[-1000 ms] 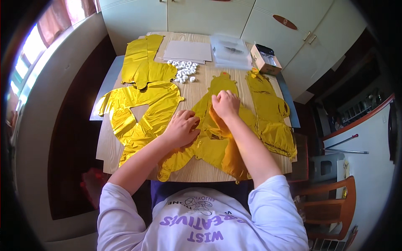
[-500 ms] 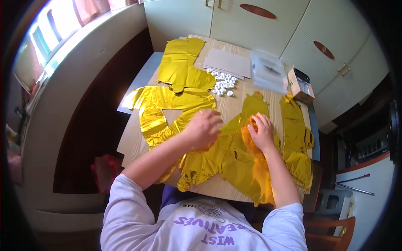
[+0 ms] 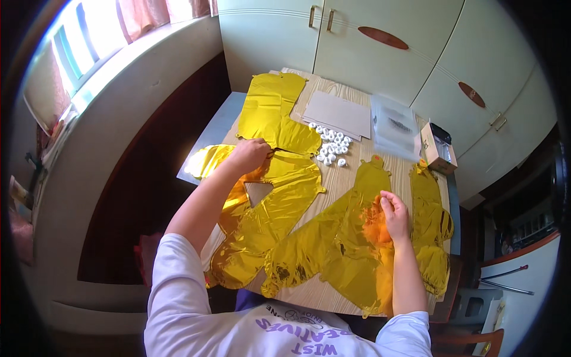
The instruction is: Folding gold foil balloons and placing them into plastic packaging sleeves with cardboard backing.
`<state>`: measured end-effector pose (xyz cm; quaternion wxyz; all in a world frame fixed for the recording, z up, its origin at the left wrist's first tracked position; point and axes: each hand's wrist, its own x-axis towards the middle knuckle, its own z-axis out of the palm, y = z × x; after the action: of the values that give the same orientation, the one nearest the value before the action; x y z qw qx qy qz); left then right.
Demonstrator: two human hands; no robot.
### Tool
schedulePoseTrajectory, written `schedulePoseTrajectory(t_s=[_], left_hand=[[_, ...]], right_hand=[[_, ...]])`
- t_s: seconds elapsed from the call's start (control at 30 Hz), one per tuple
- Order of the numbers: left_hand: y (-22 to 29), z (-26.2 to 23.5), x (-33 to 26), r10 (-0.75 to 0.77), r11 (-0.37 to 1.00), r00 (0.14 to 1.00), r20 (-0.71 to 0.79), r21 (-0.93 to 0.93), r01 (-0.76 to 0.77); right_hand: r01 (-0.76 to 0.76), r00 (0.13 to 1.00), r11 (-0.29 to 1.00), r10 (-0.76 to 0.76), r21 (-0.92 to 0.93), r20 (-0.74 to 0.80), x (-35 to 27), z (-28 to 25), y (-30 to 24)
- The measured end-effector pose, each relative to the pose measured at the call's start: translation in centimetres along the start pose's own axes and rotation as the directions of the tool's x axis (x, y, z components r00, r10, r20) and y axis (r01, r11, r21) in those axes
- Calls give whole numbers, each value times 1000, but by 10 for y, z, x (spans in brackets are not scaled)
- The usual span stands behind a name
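Flat, uninflated gold foil balloons cover much of the wooden table. My left hand [image 3: 252, 156] is at the far edge of the balloon with the triangular hole [image 3: 285, 196], its fingers closed and seemingly pinching the foil near where another foil balloon [image 3: 269, 110] meets it. Thumb and fingers of my right hand [image 3: 395, 219] are drawn together just above a long foil balloon [image 3: 351, 238]; anything between them is too small to make out. Orange reflections of the hand and arm show in that foil. Farther right lies a narrow foil balloon [image 3: 429, 226].
Several small white rolls [image 3: 333, 146] lie in a cluster beside grey card sheets [image 3: 339, 113]. Clear plastic bags [image 3: 394, 128] and an open box with a black object [image 3: 438, 149] are at the far right. Pale cabinets [image 3: 386, 59] stand behind the table.
My left hand has moved away from me and leftward to the far edge of the holed balloon. That balloon's right part now lies flatter. My right hand has drawn its fingers together.
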<state>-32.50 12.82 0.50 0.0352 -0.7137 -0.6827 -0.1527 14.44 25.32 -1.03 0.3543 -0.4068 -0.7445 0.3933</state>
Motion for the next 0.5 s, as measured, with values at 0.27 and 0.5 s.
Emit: schedulePoseTrajectory(t_s=[0.27, 0.5], left_hand=[[-12, -1, 7, -150, 932, 983, -107, -347, 105], [-25, -35, 18, -388, 775, 901, 194, -460, 433]], right_hand=[[-41, 998, 925, 58, 379, -35, 15, -29, 6], [353, 890, 917, -268, -187, 368, 58, 61, -125]])
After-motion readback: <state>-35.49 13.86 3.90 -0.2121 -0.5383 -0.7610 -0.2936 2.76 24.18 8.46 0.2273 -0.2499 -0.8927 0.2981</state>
